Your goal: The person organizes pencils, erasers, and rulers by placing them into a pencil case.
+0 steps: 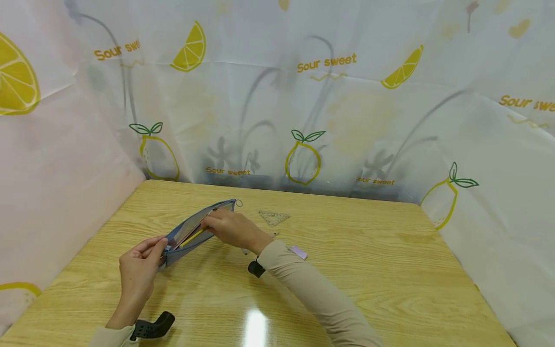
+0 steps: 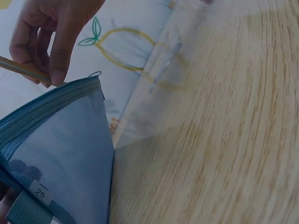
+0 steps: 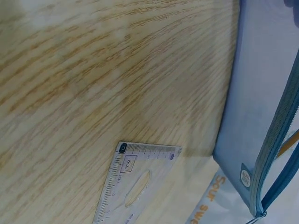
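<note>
A blue mesh zip pouch (image 1: 175, 259) stands unzipped on the table, its mouth tilted up. My left hand (image 1: 139, 270) grips the pouch's near end between thumb and fingers, beside a tag reading 25 in the left wrist view. Over the mouth, my right hand (image 1: 236, 230) pinches a yellow pencil (image 2: 21, 69) that slants into the pouch. A thin dark reddish stick lies alongside it inside; its kind is unclear. The right wrist view shows the pouch's zip (image 3: 275, 126) parted and the pencil (image 3: 288, 143) across the opening, with the right hand's fingers out of sight.
Beyond the right hand lies a clear set square (image 1: 274, 218), also seen as a ruled triangle (image 3: 135, 182) in the right wrist view. A lilac eraser (image 1: 299, 251) and a pencil tip (image 1: 275, 234) show by the right forearm. A printed curtain (image 1: 260, 96) encloses the table.
</note>
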`<control>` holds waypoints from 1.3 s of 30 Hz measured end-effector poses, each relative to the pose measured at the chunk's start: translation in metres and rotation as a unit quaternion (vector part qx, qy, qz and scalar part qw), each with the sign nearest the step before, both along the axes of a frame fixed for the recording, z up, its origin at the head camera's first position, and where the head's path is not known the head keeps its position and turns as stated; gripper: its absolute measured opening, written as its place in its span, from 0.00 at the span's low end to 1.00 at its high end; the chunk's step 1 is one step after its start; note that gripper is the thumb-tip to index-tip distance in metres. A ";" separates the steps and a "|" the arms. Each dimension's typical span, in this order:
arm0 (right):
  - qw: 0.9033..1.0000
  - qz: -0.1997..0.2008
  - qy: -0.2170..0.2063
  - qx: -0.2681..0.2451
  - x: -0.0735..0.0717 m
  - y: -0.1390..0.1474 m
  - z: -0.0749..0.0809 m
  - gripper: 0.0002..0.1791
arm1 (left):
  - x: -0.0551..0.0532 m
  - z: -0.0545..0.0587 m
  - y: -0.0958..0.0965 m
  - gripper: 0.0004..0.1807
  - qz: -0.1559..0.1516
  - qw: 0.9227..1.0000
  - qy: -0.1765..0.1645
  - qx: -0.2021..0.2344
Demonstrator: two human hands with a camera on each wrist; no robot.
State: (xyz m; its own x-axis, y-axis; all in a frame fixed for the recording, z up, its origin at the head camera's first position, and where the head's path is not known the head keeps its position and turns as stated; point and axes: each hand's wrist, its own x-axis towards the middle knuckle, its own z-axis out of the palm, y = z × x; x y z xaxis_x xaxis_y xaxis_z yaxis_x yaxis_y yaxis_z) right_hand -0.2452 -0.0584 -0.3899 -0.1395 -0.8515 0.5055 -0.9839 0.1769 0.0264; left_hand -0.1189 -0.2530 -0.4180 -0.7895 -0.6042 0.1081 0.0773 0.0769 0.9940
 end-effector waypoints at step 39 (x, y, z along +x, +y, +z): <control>0.977 -0.133 0.110 0.126 0.011 -0.021 -0.007 0.09 | 0.004 0.002 -0.001 0.08 -0.016 1.000 -0.011 0.003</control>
State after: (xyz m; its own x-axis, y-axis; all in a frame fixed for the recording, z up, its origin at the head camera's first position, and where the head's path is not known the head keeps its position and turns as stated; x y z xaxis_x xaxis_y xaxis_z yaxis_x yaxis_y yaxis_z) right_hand -0.2343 -0.0794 -0.3972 -0.2842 -0.9011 0.3275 -0.8697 0.3861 0.3076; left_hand -0.1146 -0.2541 -0.4164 -0.8109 -0.5786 0.0875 0.0583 0.0689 0.9959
